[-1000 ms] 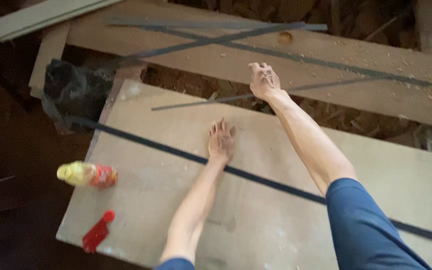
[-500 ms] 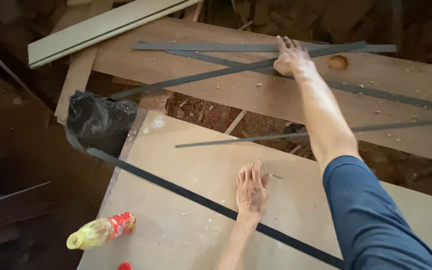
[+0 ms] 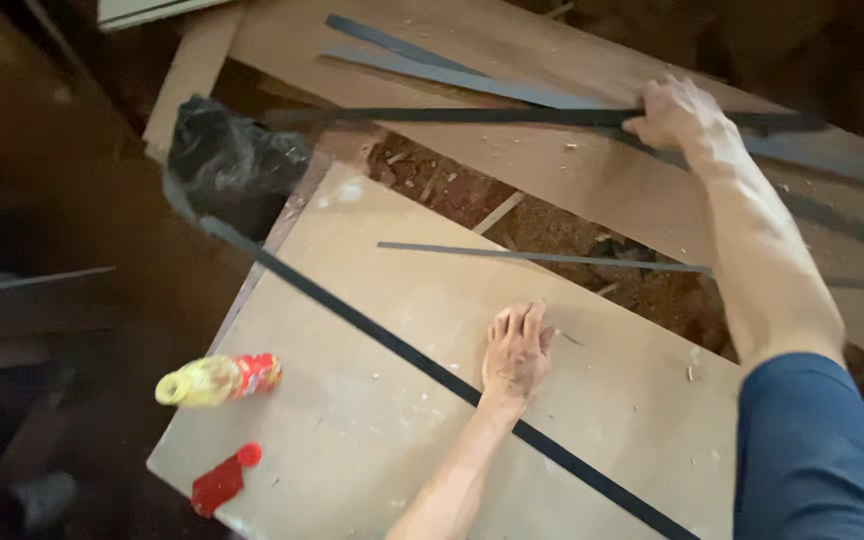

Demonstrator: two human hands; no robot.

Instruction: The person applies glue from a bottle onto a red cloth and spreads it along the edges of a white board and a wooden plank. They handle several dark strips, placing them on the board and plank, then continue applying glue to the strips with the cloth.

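— Blur smears the far end of the dark strip (image 3: 512,116) that the right hand (image 3: 674,112) has hold of, so where it ends beyond the hand is hard to tell. The fingers curl closed round it; the strip runs level across the upper plank (image 3: 592,190), its left end reaching toward the black bag (image 3: 232,160).

— And the left hand (image 3: 517,352)?

— Flat, fingers spread, palm down on the near board (image 3: 372,420), holding nothing. It lies just beside the long black strip (image 3: 392,345) that crosses that board on a diagonal; the forearm covers part of that strip.

— How many strips in all?

— I count at least five: the held one, two greyer ones (image 3: 432,68) lying under it on the plank, a thin one (image 3: 542,258) bridging the gap between the boards, and the diagonal one. More may run off to the right, cut off and blurred.

— Anything else?

— One yellow bottle with a red label (image 3: 217,380) on its side at the board's left edge, and one red object (image 3: 222,480) near the corner, too vague to name.
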